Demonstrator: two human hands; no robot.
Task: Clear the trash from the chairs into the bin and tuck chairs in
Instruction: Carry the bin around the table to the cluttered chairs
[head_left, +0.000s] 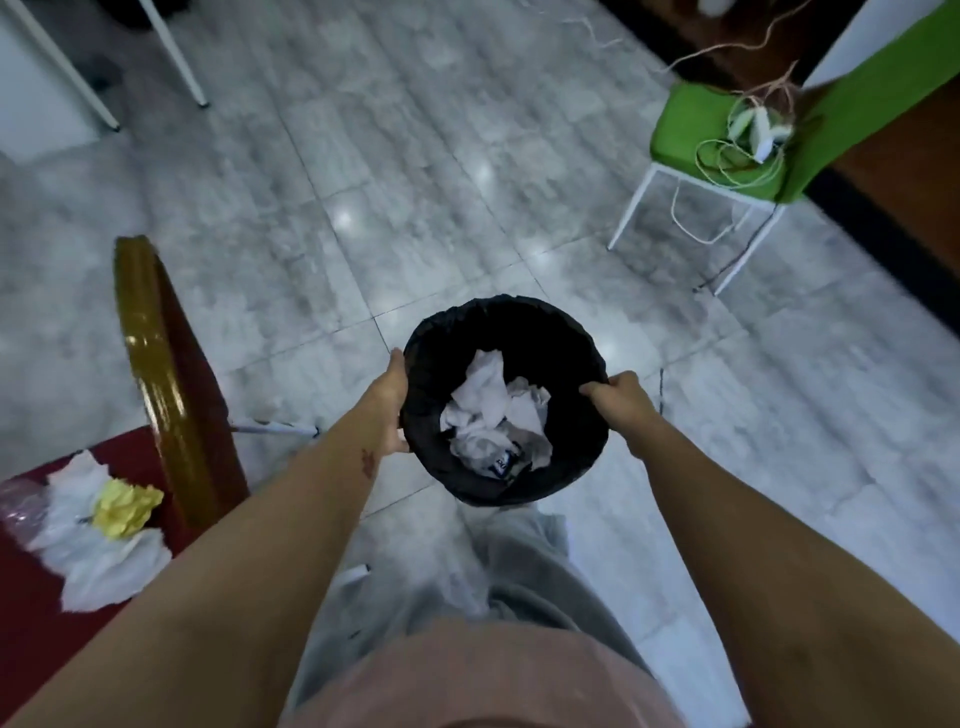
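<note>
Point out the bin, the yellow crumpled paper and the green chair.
bin (582, 457): head view, right outer wall of its black liner.
yellow crumpled paper (126, 506): head view, middle of the wad.
green chair (680, 137): head view, bare seat cushion.

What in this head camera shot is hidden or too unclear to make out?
- Bin bottom: covered by crumpled paper.
- Dark item in the bin: too small and blurred to identify.
- Red chair: cut off by the left edge.
- Green chair clutter: motion-blurred tangle.

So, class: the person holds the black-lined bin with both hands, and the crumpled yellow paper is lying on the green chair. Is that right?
Not quite. The head view shows the crumpled yellow paper on the red chair, not the green chair. Both the left hand and right hand do hold the bin.
</note>
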